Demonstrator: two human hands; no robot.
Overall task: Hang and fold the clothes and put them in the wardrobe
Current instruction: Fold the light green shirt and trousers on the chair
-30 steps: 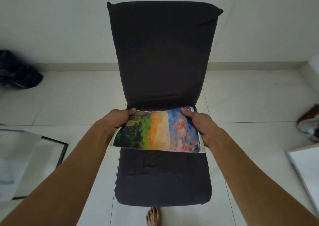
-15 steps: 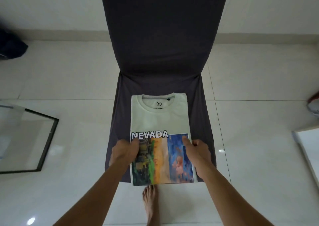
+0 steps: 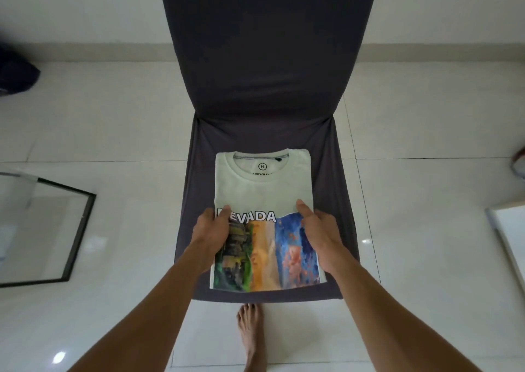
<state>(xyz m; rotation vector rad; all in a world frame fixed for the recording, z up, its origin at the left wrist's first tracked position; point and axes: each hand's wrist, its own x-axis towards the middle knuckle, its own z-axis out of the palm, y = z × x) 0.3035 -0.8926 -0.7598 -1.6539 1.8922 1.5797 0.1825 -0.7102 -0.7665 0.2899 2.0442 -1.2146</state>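
Note:
A folded white T-shirt (image 3: 262, 189) with the word NEVADA and a colourful print lies flat on the seat of a dark grey covered chair (image 3: 255, 73), collar toward the backrest. My left hand (image 3: 211, 229) grips the shirt's left edge, thumb on top by the lettering and fingers tucked under. On the other side my right hand (image 3: 319, 231) holds the right edge the same way, thumb resting on the white cloth above the blue part of the print.
White tiled floor surrounds the chair. A black-framed glass pane (image 3: 48, 232) lies at the left, a dark bundle (image 3: 17, 76) sits far left, and a white panel (image 3: 511, 235) shows at the right edge. My bare foot (image 3: 251, 334) stands in front of the seat.
The shirt went from being held up, folded over, to lying flat on the seat. Both hands then slid up its sides from the lower print toward the lettering.

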